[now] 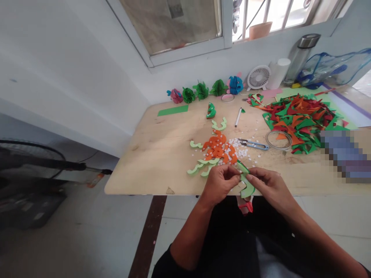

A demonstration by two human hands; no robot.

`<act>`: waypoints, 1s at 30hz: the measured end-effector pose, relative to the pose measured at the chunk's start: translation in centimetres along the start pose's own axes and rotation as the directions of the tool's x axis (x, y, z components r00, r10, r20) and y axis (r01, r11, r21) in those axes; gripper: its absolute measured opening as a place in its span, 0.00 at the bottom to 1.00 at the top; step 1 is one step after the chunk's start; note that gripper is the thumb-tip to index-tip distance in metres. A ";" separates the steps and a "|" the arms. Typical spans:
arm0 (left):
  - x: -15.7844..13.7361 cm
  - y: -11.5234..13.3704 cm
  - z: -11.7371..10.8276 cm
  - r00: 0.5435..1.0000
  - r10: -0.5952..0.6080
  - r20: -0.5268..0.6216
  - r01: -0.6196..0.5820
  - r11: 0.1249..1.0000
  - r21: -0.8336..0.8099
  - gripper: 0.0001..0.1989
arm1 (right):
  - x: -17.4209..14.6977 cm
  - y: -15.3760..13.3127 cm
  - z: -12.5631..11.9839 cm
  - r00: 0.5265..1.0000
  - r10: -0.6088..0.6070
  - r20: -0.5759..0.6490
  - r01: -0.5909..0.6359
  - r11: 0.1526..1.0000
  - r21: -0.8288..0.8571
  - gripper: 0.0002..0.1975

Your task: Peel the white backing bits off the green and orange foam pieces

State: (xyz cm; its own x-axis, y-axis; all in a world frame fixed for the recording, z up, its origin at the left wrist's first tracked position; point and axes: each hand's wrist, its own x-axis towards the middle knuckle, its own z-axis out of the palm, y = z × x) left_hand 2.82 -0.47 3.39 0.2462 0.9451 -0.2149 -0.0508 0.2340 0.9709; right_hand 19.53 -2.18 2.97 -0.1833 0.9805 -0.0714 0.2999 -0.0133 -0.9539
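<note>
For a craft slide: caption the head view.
Right hand holding a green cutout, left hand at its edge, orange pieces beyond.

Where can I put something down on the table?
The big bare patch on the table is between the green strip and near edge, left of the pale green curves. A smaller one lies right of the right hand, in front of the scrap pile. Around the orange pieces it's crowded.

You wear black clothing (pixel 226 239) | your left sleeve (pixel 162 265) ends near the elbow | your left hand (pixel 218 183) and right hand (pixel 268 186): bare
</note>
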 end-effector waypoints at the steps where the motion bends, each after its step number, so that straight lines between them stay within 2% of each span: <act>1: 0.0 -0.1 0.0 1.000 0.003 -0.001 -0.003 1.000 0.001 0.07 | 0.0 0.0 0.1 1.000 0.001 -0.009 -0.001 1.000 -0.017 0.15; 10: -0.2 -0.8 -0.1 0.999 -0.033 -0.029 0.032 0.999 -0.029 0.09 | -0.2 0.2 0.5 0.999 0.032 -0.022 -0.032 0.999 0.005 0.17; 15: -0.2 -0.6 -0.9 0.996 -0.081 0.041 0.085 0.989 -0.122 0.14 | -0.2 0.1 0.3 0.999 0.039 0.002 -0.039 0.996 0.080 0.16; 20: 0.3 0.3 -1.3 0.988 -0.051 0.149 0.091 0.956 -0.278 0.22 | -0.6 0.1 0.4 0.973 0.163 0.164 -0.206 0.933 0.295 0.16; 24: 0.8 0.9 -1.0 0.971 -0.046 0.233 0.117 0.946 -0.303 0.18 | -1.0 0.2 0.7 0.949 0.229 0.217 -0.301 0.863 0.406 0.15; 30: 0.9 1.1 -0.6 0.976 -0.045 0.214 0.118 0.933 -0.340 0.12 | -1.2 -0.2 0.5 0.959 0.190 0.210 -0.262 0.875 0.406 0.16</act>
State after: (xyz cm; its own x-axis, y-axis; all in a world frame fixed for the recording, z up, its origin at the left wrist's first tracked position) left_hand 2.42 0.81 4.15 0.4497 0.8628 -0.2308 -0.3476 0.4071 0.8446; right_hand 19.19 -3.43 3.10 -0.3159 0.8964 -0.3108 -0.0699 -0.3486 -0.9347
